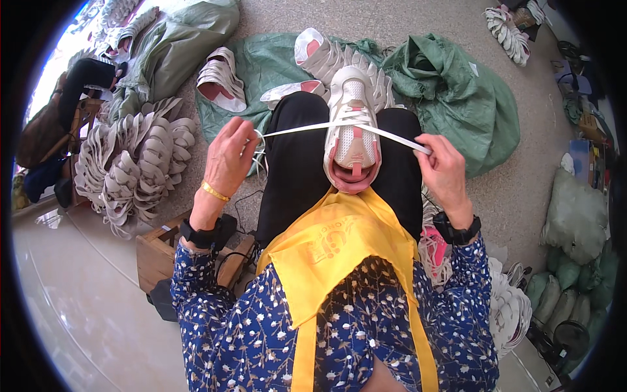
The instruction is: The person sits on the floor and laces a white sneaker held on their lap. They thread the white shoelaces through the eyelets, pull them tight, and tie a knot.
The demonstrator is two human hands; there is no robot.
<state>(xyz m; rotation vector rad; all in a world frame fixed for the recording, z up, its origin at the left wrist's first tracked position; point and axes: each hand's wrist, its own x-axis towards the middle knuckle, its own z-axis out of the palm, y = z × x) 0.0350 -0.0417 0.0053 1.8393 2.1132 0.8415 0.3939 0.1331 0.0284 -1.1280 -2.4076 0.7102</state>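
Blue floral top (366,320) closest to camera, yellow apron (339,242) over it, front edge reaching the lap. Left to right: big bundle of pale shoe uppers (134,157) on the speckled floor (509,202), by the edge of the glossy tiled part. Wooden box (157,258) below that, beside the left forearm. Loose upper (225,75) at the left edge of a flattened green sack (258,59). Left hand (230,147) thumb and fingers pinching white lace (300,129), exact contact partly hidden; gold-coloured bracelet on that wrist. White shoe (346,149), pink lining, between the knees: toe away, opening toward the person, near end at the apron's front edge. Lace crosses its top, drawn straight to both sides. More uppers (320,52) beyond, on the flattened sack. Right hand (444,170) pinches the lace near its flat tip, clear of the shoe. Crumpled green sack (464,111) on the floor past the right knee. Pale stuffed sack (575,212) far right.
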